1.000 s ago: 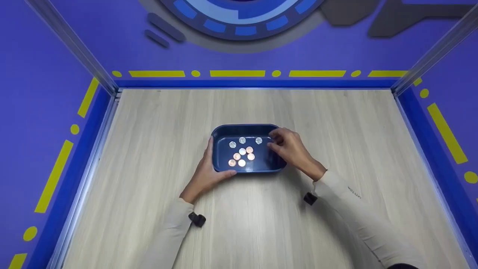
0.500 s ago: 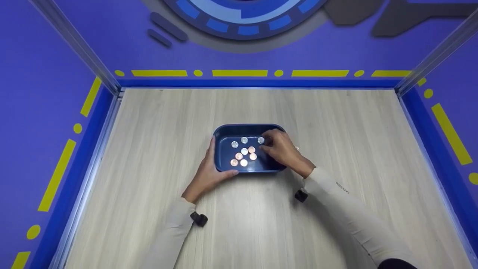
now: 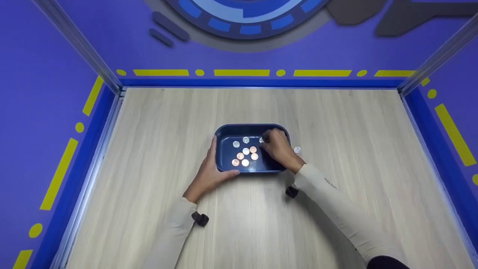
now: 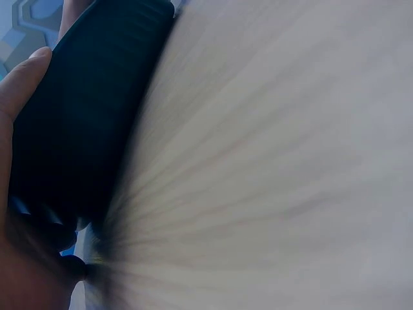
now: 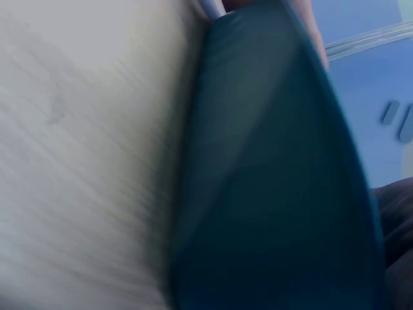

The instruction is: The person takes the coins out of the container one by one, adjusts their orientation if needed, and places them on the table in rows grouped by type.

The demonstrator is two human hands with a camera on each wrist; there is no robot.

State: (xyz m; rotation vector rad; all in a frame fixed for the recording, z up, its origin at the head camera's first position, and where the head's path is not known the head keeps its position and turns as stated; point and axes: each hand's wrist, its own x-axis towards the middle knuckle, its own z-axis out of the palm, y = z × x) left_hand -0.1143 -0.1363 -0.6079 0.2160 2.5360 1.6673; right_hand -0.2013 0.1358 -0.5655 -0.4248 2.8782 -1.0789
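A deep, dark blue rectangular tray (image 3: 227, 150) with rounded corners stands upright on the counter. Inside, silvery coins (image 3: 245, 140) lie flat toward its far side, one partly covered by the right hand (image 3: 278, 146); copper-coloured coins (image 3: 240, 156) cluster nearer. Another silvery coin (image 3: 297, 150) lies outside, just beside the tray's right wall.

Pale beige sleeves (image 3: 171, 228), lightly creased, end at the wrists, leaving the hands (image 3: 210, 169) (image 3: 277, 145) bare. A small black block (image 3: 200, 219) sits at each cuff. The right sleeve (image 3: 338, 207) bears tiny dark lettering (image 3: 331, 183), too small to read, and a black patch (image 3: 386, 262) shows at its far end.
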